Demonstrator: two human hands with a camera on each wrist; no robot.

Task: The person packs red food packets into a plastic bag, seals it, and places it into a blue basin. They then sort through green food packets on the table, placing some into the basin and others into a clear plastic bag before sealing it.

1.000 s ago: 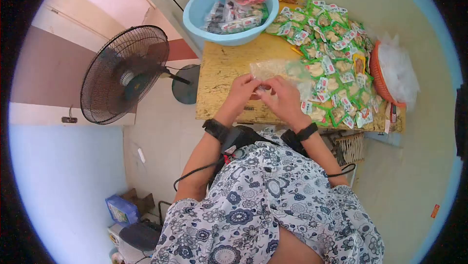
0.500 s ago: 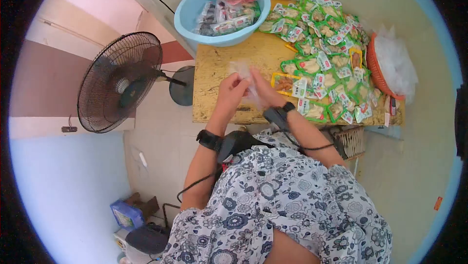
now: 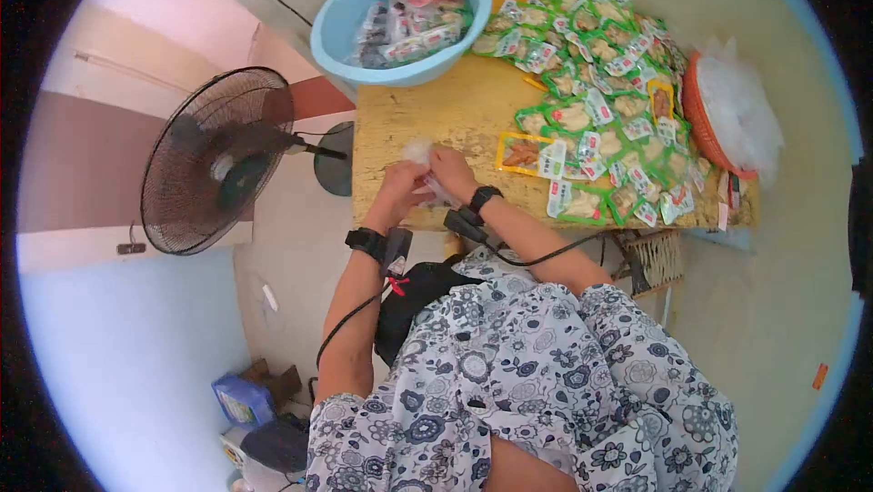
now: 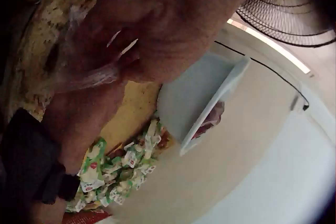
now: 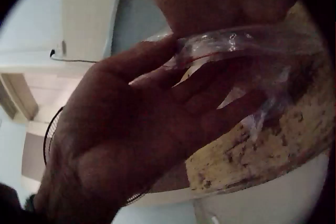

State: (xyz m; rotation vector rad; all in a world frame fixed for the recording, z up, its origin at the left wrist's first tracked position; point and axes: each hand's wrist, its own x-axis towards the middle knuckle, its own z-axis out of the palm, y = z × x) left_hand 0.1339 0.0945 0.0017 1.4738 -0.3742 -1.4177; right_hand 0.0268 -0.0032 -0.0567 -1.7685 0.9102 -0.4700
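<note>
Over the yellow tabletop, both hands hold a clear plastic bag, crinkled and see-through. My left hand pinches the film, and in the right wrist view its palm shows with the lower fingers loosely spread against the bag. Close against it from the right, my right hand grips the bag; its fingertips are partly hidden. A yellow-edged packet with brown food lies to the right of the hands, beside a large pile of green-edged packets with pale contents.
A light-blue basin with dark and pink packets stands at the back left of the worn yellow table. An orange basket of clear plastic bags stands on the right. A black floor fan stands left of the table.
Both hands have moved left across the table with the clear bag, away from the packets. The yellow-edged packet, covered one second ago, now shows. The head view has shifted slightly.
</note>
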